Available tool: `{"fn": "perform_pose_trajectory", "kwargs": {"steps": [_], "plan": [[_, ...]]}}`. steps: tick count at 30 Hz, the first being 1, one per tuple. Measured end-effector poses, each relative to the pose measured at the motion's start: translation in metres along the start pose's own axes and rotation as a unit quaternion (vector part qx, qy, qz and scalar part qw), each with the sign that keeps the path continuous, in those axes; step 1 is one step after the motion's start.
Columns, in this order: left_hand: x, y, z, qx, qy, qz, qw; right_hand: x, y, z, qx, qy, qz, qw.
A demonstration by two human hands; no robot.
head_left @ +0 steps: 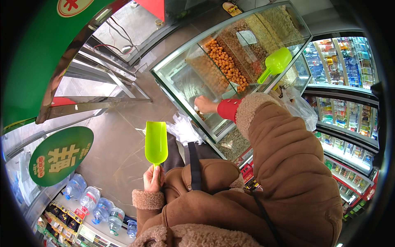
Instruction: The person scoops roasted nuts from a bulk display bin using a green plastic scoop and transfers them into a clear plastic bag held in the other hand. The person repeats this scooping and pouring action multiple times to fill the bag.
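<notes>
My left hand (pixel 153 178) grips the handle of a bright green plastic scoop (pixel 156 142), held upright over the floor, with no food visible in its bowl. My right hand (pixel 204 105) reaches down into the near left compartment of a glass display case (pixel 177 95). Its fingers are curled closed low in that compartment, beside some small brownish bits; what they hold, if anything, is hidden. Round orange-brown snacks (pixel 226 61) fill a middle compartment. A second green scoop (pixel 278 61) lies on the case's glass top, right of my right hand.
White plastic bags (pixel 183 128) hang at the case's near left corner, and a clear bag (pixel 297 108) hangs on its right. Lit drink shelves (pixel 345 111) stand at right. Large water bottles (pixel 90 197) line the lower left. A metal-framed glass door (pixel 98 101) is at left.
</notes>
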State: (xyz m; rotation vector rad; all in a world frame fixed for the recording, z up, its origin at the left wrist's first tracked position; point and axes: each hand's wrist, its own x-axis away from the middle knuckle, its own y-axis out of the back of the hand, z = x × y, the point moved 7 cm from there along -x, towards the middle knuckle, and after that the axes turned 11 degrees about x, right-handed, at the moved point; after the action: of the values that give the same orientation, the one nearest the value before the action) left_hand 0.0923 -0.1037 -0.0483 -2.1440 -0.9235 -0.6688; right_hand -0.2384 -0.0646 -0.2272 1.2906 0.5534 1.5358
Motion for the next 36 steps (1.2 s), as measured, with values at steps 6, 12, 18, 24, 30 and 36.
{"fn": "perform_pose_trajectory", "kwargs": {"steps": [6, 12, 18, 24, 30, 36], "plan": [[-0.002, -0.001, 0.000, 0.006, 0.006, 0.008, 1.000, 0.007, 0.017, 0.004, 0.064, 0.024, -0.027, 0.997], [-0.004, 0.001, 0.001, -0.006, 0.013, 0.004, 1.000, 0.024, 0.020, -0.015, 0.139, 0.004, 0.082, 0.987], [-0.003, 0.002, 0.001, 0.009, 0.013, -0.001, 1.000, 0.018, -0.019, -0.012, 0.076, -0.015, 0.188, 0.979], [-0.003, 0.000, 0.002, -0.001, 0.018, -0.012, 1.000, 0.006, -0.049, 0.011, -0.085, -0.017, 0.184, 0.979], [-0.003, -0.001, 0.003, -0.011, 0.022, -0.004, 1.000, 0.009, -0.031, 0.024, -0.156, 0.078, 0.191, 0.966], [-0.002, 0.000, 0.004, -0.016, 0.027, -0.001, 1.000, 0.011, -0.020, 0.025, -0.112, 0.137, 0.203, 0.963]]}}
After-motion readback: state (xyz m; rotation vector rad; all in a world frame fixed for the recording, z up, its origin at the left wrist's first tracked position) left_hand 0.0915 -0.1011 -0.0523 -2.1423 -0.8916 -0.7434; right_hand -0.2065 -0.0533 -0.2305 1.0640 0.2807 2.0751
